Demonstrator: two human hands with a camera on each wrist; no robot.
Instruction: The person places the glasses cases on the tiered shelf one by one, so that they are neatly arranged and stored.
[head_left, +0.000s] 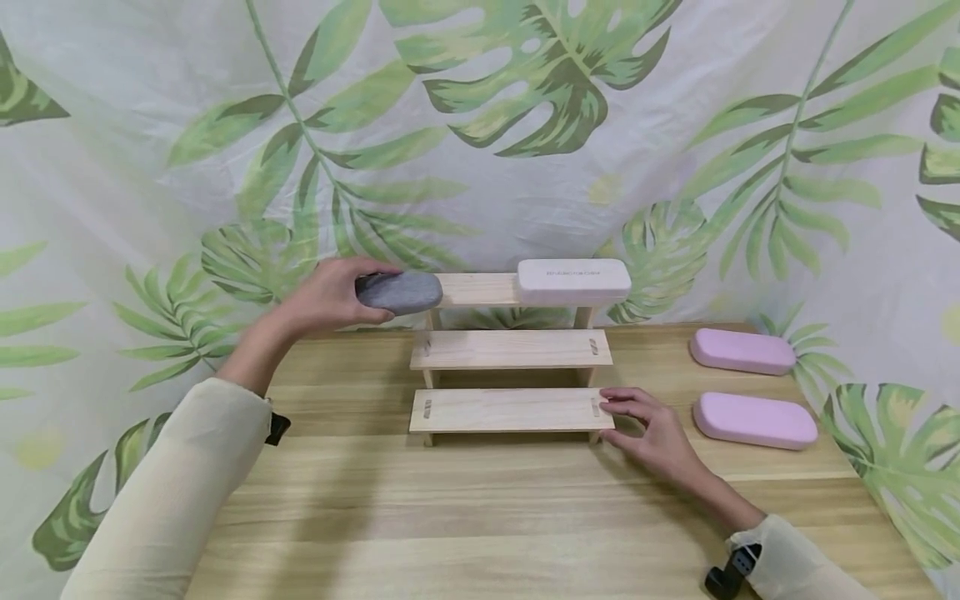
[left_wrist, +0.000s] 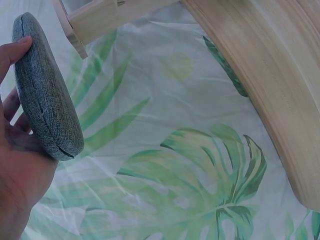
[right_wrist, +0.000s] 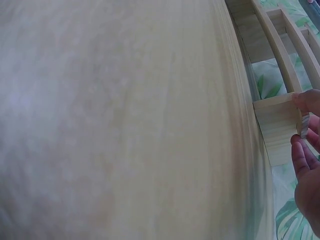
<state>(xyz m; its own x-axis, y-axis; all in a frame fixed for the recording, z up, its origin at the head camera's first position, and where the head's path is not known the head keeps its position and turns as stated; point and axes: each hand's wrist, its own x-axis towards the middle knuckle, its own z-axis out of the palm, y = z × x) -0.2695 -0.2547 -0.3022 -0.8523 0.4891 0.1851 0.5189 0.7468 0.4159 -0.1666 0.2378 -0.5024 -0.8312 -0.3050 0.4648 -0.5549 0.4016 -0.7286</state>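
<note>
My left hand grips a grey fabric-covered glasses case by its left end, at the left end of the top shelf. In the left wrist view the case shows a dark seam along its edge, with thumb and fingers on either side. A three-tier wooden stand sits on the table. On its top tier, to the right, lies a white glasses case with small lettering. My right hand pinches the right end of the lowest shelf, thumb and fingers at its edge.
Two pink glasses cases lie on the wooden table to the right of the stand, one behind the other. A leaf-patterned cloth hangs close behind the stand and along the table's right side.
</note>
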